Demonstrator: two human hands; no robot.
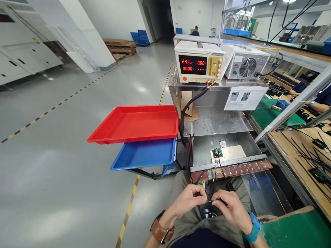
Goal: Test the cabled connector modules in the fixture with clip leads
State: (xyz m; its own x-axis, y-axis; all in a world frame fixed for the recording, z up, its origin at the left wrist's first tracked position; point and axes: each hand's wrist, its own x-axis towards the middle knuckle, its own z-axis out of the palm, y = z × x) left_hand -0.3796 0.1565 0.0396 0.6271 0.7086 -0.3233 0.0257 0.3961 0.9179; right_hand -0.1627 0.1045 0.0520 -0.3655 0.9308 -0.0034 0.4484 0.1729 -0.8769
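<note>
Steel bench [219, 121] w/ perforated shelf is carrying a cream power supply unit [198, 62] & grey fan-fronted box [247, 63] on top; a small black-green round connector [217, 152] on pale plate [230, 153] is sitting lower down.

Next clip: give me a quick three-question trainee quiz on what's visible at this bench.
1. True or false: the red tray sits above the blue tray.
2. What do the left hand and right hand pinch between their fingertips?
A. a thin dark wire
B. a screwdriver
C. a roll of tape
3. Fill in: the top left reading on the power supply is ____.

Key: 1 true. 2 A: both hands meet on the wire, low over the lap. 3 about 24.1; the last digit is small.
</note>
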